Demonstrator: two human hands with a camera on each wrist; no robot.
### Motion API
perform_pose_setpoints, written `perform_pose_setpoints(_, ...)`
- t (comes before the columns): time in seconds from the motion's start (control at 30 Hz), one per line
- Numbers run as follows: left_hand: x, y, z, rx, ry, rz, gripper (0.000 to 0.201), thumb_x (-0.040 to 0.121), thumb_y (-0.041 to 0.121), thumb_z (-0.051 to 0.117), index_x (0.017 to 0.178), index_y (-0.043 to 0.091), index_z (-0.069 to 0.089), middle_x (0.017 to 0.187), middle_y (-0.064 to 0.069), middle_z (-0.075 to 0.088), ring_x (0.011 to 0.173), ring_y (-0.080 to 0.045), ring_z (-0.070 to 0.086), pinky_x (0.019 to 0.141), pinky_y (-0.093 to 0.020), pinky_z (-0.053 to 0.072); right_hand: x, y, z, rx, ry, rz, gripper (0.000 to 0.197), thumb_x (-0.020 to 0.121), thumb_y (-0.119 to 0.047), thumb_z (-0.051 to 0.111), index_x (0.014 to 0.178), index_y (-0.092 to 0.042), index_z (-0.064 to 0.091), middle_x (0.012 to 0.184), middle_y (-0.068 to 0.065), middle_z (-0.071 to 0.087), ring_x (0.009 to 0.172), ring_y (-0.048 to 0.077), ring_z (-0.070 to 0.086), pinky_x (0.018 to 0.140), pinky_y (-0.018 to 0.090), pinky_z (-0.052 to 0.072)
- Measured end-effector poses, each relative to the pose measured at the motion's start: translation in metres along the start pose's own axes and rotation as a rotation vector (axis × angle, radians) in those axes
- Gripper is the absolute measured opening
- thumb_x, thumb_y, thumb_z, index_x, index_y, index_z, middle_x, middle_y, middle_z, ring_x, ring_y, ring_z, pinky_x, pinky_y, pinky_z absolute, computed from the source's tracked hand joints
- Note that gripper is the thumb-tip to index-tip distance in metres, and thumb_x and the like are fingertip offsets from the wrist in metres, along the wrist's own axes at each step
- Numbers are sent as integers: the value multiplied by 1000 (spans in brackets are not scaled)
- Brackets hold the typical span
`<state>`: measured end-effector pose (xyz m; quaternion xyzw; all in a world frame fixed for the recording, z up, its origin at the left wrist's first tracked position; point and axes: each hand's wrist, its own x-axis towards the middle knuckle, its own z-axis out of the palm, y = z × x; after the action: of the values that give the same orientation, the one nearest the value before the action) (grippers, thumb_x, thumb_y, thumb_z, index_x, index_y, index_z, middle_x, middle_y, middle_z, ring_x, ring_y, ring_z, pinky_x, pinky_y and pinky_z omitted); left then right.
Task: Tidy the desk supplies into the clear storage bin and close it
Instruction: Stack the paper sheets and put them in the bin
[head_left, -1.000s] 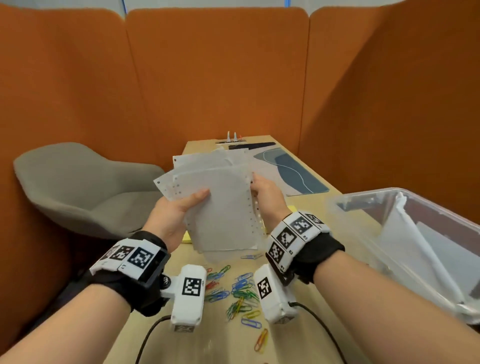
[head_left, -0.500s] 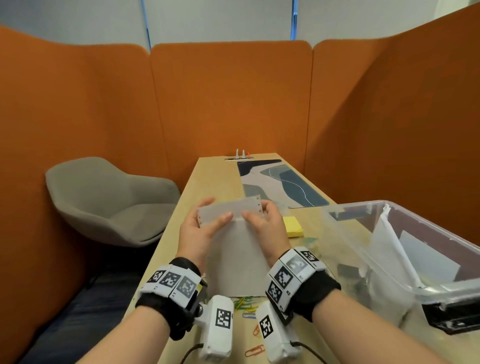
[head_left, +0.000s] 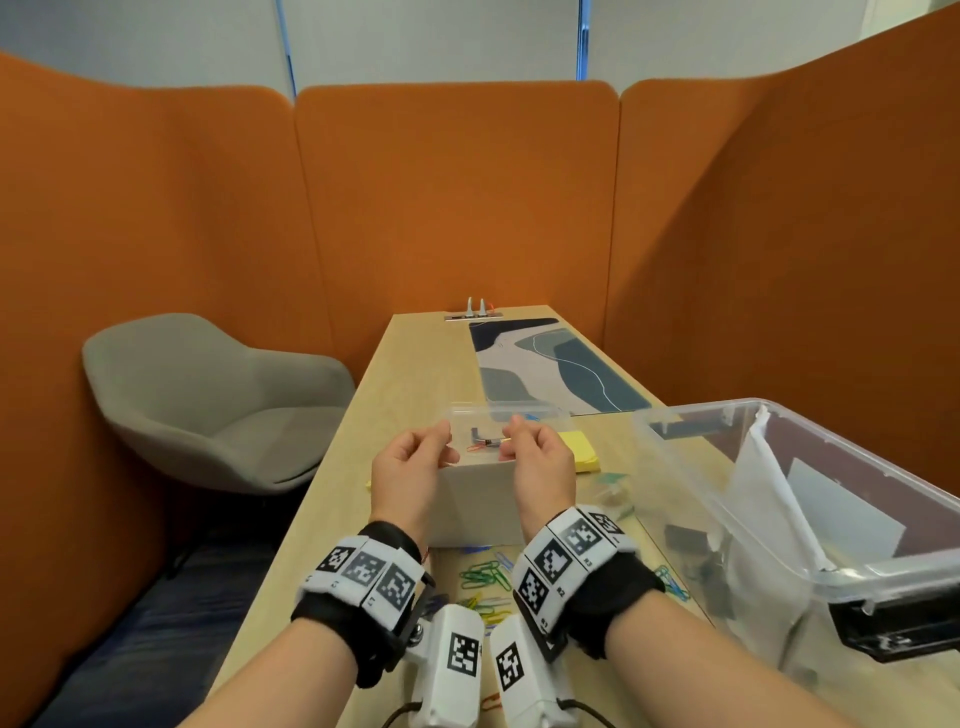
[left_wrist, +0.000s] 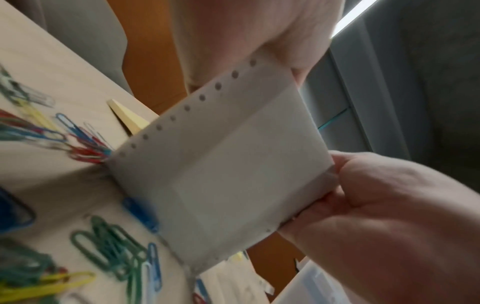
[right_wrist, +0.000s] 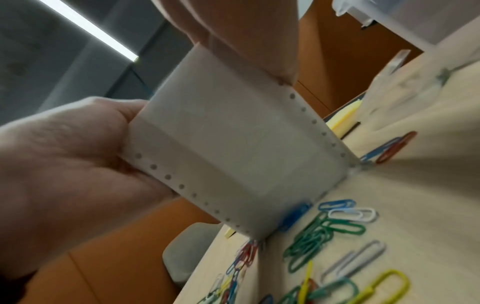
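A stack of white sheets (head_left: 474, 501) with punched side holes stands upright, its bottom edge on the wooden desk (head_left: 395, 415). My left hand (head_left: 441, 448) grips its left top edge and my right hand (head_left: 511, 441) grips the right top edge. The left wrist view shows the sheets (left_wrist: 221, 164) pinched between thumb and fingers of my left hand (left_wrist: 335, 185). In the right wrist view my right hand (right_wrist: 130, 131) pinches the sheets (right_wrist: 233, 144) the same way. The clear storage bin (head_left: 670, 431) stands open at the right with white papers inside.
Coloured paper clips (head_left: 483, 577) lie scattered in front of the stack. A small clear box (head_left: 540, 413) with a few clips sits behind my hands, next to a yellow sticky pad (head_left: 582, 449). Black binder clips (head_left: 685, 535) lie by the bin. A grey chair (head_left: 218, 405) stands to the left.
The fanned sheets, held up in the air a second ago, have been squared together and brought down until their bottom edge stands on the desk. Both hands have slid to the top edge.
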<state>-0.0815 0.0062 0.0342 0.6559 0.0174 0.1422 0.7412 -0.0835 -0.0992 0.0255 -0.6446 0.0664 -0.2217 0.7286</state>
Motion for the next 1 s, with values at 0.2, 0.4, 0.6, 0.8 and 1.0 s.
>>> perform_pose_setpoints(0.2, 7, 0, 4, 187, 112, 144, 52, 91, 45, 50, 50, 13, 52, 43, 2, 46, 38, -2, 43, 53, -25, 34, 1, -2, 3, -12, -67, 7, 29, 96, -38, 43, 86, -16, 59, 72, -4, 56, 72, 11, 56, 66, 19, 42)
perform_pose_setpoints(0.4, 31, 14, 0, 98, 304, 118, 52, 88, 51, 51, 54, 12, 53, 52, -3, 51, 51, -15, 46, 56, -27, 38, -1, -13, -11, 41, -366, -27, 46, 68, -32, 80, 103, -15, 57, 93, 6, 59, 88, 17, 56, 81, 26, 50)
perform_pose_setpoints(0.6, 44, 26, -4, -16, 398, 57, 50, 89, 54, 47, 60, 14, 50, 53, -5, 47, 48, -18, 43, 49, -27, 36, -5, -13, -31, -304, -641, -43, 80, 50, -42, 85, 122, -27, 51, 108, -8, 59, 94, 10, 59, 78, 21, 49)
perform_pose_setpoints(0.8, 38, 10, -4, -57, 429, -80, 51, 88, 56, 48, 75, 8, 59, 62, -6, 53, 51, -19, 45, 49, -28, 37, -10, -12, -46, -418, -883, 76, 85, 65, -33, 78, 140, -27, 38, 130, -12, 50, 116, 4, 49, 88, 14, 39)
perform_pose_setpoints(1.0, 37, 7, -7, -76, 427, -154, 52, 90, 55, 45, 93, 6, 62, 83, -13, 61, 54, -17, 47, 49, -23, 35, -5, -1, -60, -792, -944, 15, 74, 71, -17, 70, 140, -24, 41, 141, -9, 47, 131, 7, 41, 106, 24, 31)
